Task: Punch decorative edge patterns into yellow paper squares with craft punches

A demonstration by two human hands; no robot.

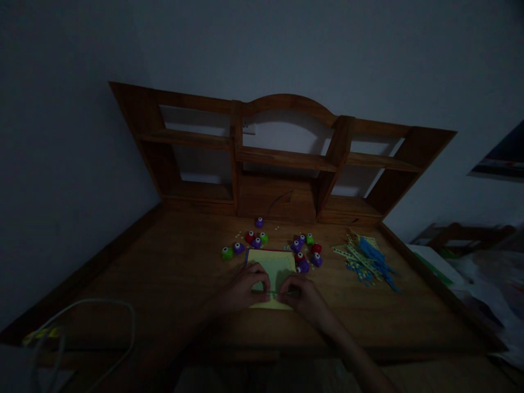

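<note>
My left hand (249, 286) and my right hand (301, 297) meet fingertip to fingertip over the lower part of a yellow sheet or pad (270, 261) on the desk. Both hands are closed in a pinch. Between them runs a thin, narrow strip (273, 295), one end in each hand; the dim light hides what it is made of. Around the pad sit small purple, green and red toys with white eyes, such as a green one (227, 252) on the left and a purple one (316, 260) on the right.
A pile of yellow strips (360, 254) and blue strips (374, 256) lies on the desk's right side, with small bits beside it. Behind stands a wooden shelf unit (282, 158). A pale cable (131, 322) loops at the lower left. Raised wooden edges (434, 278) border the desktop.
</note>
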